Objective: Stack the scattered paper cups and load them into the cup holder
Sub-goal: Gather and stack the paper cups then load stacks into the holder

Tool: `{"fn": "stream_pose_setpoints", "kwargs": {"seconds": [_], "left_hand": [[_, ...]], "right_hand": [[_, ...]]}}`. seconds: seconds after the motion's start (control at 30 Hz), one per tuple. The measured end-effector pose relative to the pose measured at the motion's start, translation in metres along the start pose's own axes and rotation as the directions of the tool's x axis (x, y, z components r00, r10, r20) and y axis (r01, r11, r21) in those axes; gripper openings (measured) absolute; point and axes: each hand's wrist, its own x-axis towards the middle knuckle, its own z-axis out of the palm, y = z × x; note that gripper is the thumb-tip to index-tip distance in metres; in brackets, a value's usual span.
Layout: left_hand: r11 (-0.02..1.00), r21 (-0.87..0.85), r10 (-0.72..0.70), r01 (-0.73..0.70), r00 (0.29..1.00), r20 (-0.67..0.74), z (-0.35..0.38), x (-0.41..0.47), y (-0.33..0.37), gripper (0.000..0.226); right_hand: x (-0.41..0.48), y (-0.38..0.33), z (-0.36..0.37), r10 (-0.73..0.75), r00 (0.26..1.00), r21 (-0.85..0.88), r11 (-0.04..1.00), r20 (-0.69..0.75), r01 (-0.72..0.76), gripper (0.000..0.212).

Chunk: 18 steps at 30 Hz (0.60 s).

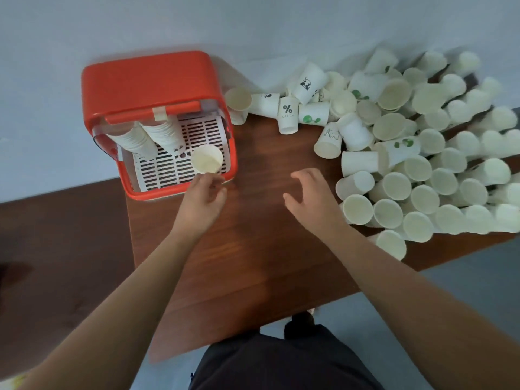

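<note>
An orange cup holder [149,80] with a white slotted tray [180,167] stands at the table's left end. Two stacks of white paper cups [135,142] [166,135] lean inside it. A single paper cup [206,161] sits at the holder's front right corner, mouth towards me. My left hand [204,198] pinches its near side with curled fingertips. My right hand [312,192] hovers over the bare wood with fingers spread, holding nothing, just left of a big pile of scattered paper cups [416,153].
The brown wooden table [253,249] runs from the holder to the pile. Loose cups, some printed, lie along the back edge [287,111]. A pale wall is behind. My dark clothing and a shoe [298,325] show below the near edge.
</note>
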Motion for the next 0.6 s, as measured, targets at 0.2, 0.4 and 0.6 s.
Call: {"fn": "stream_pose_setpoints", "kwargs": {"seconds": [0.2,0.4,0.6], "left_hand": [[0.998,0.031,0.045,-0.053,0.973,0.228,0.100,-0.045,0.079,0.023],[0.969,0.245,-0.048,-0.037,0.941,0.335,0.202,-0.043,0.164,0.063],[0.873,0.458,-0.004,-0.169,0.936,0.352,0.252,-0.019,0.185,0.080]], "right_hand": [[-0.096,0.126,-0.077,0.179,0.962,-0.055,0.979,-0.206,-0.194,0.048],[-0.149,0.203,-0.082,0.312,0.938,-0.012,0.948,-0.151,-0.317,0.069],[-0.145,0.225,-0.064,0.275,0.960,-0.060,0.959,-0.049,-0.278,0.082]]}}
